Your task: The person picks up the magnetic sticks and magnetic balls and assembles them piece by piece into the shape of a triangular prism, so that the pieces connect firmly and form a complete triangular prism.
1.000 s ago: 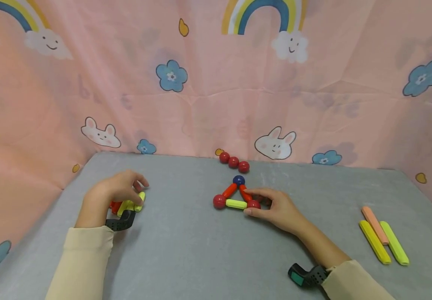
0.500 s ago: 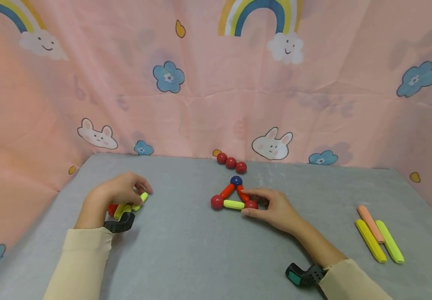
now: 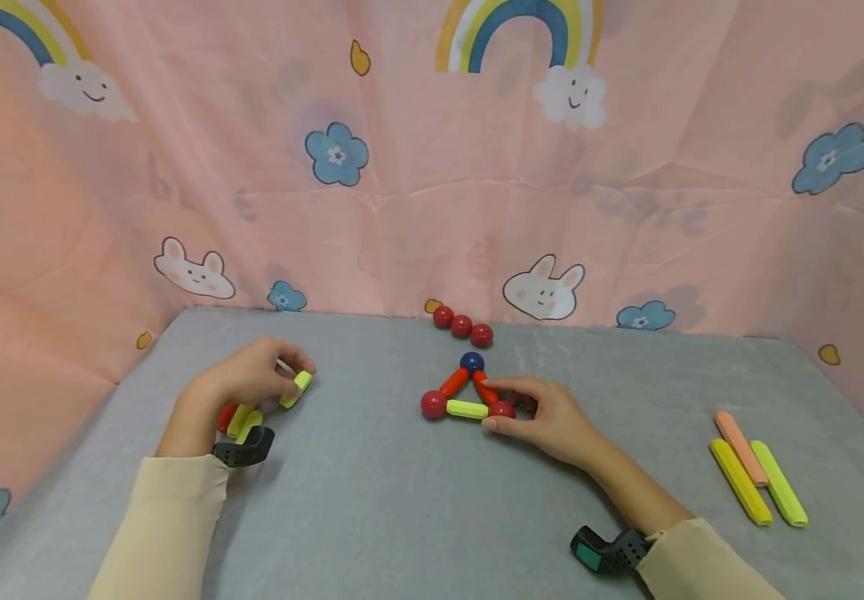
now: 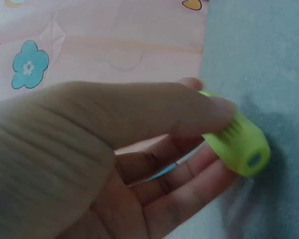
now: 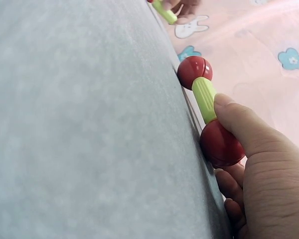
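Head view — left hand (image 3: 252, 379) pinching yellow-green rod (image 3: 296, 388) has carried it further right.

Left hand (image 3: 252, 379) carried yellow-green stick (image 3: 298, 387) rightward, away from stick pile (image 3: 240, 417) by wrist

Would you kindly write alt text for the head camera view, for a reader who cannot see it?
On a grey table, the right hand pinches a corner ball of a flat triangle of sticks and balls, while the left hand holds a yellow-green stick. Three red balls lie behind; three loose sticks lie far right.
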{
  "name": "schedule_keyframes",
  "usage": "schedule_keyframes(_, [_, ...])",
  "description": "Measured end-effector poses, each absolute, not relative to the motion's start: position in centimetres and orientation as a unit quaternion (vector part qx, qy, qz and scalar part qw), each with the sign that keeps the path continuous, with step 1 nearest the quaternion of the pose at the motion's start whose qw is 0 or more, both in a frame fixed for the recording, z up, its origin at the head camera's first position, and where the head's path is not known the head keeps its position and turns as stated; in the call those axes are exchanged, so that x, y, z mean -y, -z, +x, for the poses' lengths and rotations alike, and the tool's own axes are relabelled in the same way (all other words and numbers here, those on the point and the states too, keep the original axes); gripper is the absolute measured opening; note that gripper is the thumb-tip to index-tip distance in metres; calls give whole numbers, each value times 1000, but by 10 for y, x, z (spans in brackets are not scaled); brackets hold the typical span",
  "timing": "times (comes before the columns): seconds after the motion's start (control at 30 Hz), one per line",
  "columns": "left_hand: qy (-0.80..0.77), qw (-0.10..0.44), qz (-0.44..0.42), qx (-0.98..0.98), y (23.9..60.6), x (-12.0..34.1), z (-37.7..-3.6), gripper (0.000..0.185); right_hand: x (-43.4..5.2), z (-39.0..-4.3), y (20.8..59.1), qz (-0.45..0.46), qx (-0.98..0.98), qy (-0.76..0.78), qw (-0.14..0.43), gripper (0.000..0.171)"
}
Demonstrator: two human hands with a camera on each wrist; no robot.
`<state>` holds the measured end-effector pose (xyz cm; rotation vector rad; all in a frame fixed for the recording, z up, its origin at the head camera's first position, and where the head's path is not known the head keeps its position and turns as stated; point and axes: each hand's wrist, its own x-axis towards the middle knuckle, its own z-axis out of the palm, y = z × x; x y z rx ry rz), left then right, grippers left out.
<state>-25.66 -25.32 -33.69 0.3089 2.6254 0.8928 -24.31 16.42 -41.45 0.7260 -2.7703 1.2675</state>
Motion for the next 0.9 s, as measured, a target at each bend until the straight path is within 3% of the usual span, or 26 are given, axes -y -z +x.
schedule_keyframes(0.6, [-367, 65, 170, -912, 337, 226, -263, 31, -165, -244, 416, 229, 885, -405, 8, 51])
schedule_keyframes(0.9, [-373, 49, 189, -907, 326, 194, -273, 31, -165, -244, 416, 232, 881, -412, 6, 52])
